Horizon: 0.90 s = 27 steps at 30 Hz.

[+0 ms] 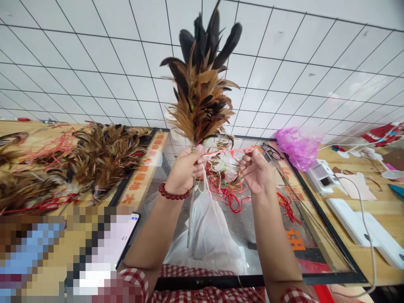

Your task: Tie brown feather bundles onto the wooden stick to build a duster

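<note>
The left hand (185, 167) clamps its fingers on the upright feather duster (202, 105) at centre; the right hand (258, 172) pinches a pink cord (225, 152). Red cords (234, 203) tangle between them, feather bundles (109, 153) lie left, eyeglasses (273, 151) and purple plastic (298, 147) far right.

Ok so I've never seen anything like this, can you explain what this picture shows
There's no machine: these are a person's bare hands, seen by a camera worn on the head, looking down. The left hand grips the stick of what looks like a brown and black feather duster. The right hand pinches a pink strand stretched between the hands. Red cords lie on a black-framed glass surface below. On the person's left are feather piles and a smartphone; toward the right, eyeglasses and a purple plastic bag.
</note>
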Each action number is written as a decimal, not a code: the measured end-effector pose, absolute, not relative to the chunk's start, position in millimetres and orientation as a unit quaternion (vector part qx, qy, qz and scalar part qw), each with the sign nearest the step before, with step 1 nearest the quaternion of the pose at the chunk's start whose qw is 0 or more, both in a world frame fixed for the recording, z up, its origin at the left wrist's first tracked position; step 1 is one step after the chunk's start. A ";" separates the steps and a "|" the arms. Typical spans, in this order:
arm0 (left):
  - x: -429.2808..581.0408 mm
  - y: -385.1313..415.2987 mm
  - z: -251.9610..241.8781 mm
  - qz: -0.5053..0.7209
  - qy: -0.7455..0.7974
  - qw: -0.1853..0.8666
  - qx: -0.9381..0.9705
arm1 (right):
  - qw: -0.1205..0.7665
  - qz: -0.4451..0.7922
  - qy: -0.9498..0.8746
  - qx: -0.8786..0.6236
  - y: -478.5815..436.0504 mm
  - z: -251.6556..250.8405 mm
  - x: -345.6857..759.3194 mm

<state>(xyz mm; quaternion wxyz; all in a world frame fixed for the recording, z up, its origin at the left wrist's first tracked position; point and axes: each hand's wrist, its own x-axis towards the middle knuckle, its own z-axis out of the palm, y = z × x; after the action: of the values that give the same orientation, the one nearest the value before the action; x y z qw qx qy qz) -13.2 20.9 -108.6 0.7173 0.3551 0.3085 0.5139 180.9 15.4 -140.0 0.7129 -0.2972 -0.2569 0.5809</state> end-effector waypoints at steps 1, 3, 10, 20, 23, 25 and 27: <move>-13.2 21.5 -108.5 0.518 0.305 0.717 0.351 | 0.688 0.600 -0.265 -0.311 15.8 -142.2 178.5; -13.3 22.5 -108.2 0.530 0.301 0.714 0.343 | 0.656 0.609 -0.289 -0.341 15.4 -147.2 169.9; -7.2 19.5 -109.8 0.526 0.295 0.714 0.355 | 0.646 0.520 -0.417 -0.373 10.4 -149.5 125.1; -18.1 21.4 -108.0 0.499 0.315 0.711 0.382 | 0.631 0.367 -0.519 -0.445 23.9 -151.1 163.7; -29.8 24.7 -104.6 0.522 0.319 0.701 0.367 | 0.639 0.302 -0.523 -0.476 26.5 -155.8 183.3; -34.8 26.1 -103.0 0.532 0.320 0.697 0.359 | 0.635 0.268 -0.539 -0.485 26.3 -156.7 186.9; -36.1 26.4 -102.3 0.542 0.319 0.690 0.358 | 0.621 0.276 -0.549 -0.487 24.4 -155.9 183.6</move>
<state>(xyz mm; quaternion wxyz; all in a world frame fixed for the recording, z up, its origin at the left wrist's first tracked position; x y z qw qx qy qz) -36.1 26.4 -102.3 0.6903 0.3583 0.3189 0.5417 183.6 24.4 -155.9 0.6206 -0.4867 -0.5492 0.2762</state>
